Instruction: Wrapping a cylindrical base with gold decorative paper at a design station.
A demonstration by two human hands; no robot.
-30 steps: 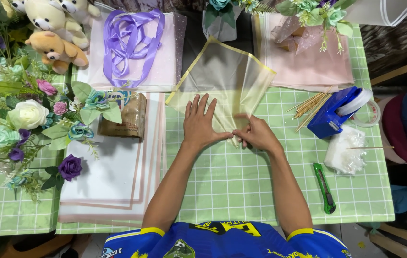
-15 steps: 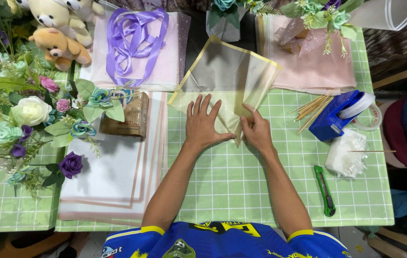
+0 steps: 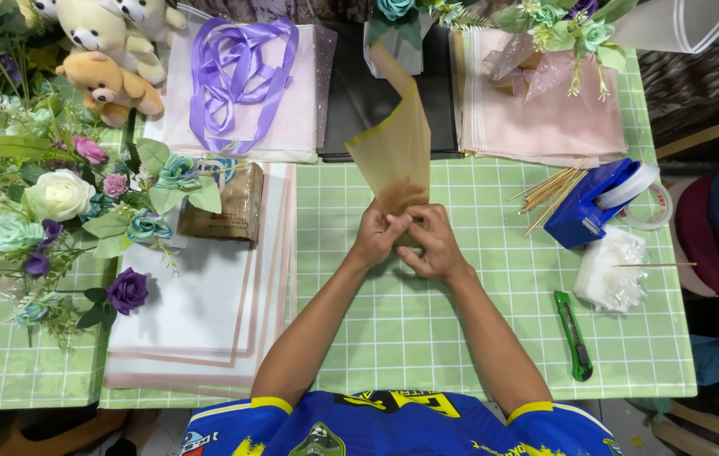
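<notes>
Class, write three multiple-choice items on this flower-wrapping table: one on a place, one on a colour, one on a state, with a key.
1. Where does the green cutter lie?
A. beside the right arm
B. on the purple ribbon
C. under the flowers

2. What colour is the tape holder?
A. red
B. blue
C. white

3. How is the tan mesh sheet held?
A. flat on the table
B. rolled in a vase
C. gathered at its lower end by both hands, rising upward

Key: 1 A, it lies on the green cloth right of that arm. 2 B, its body is blue. 3 C, the left hand and right hand pinch its base.
</notes>
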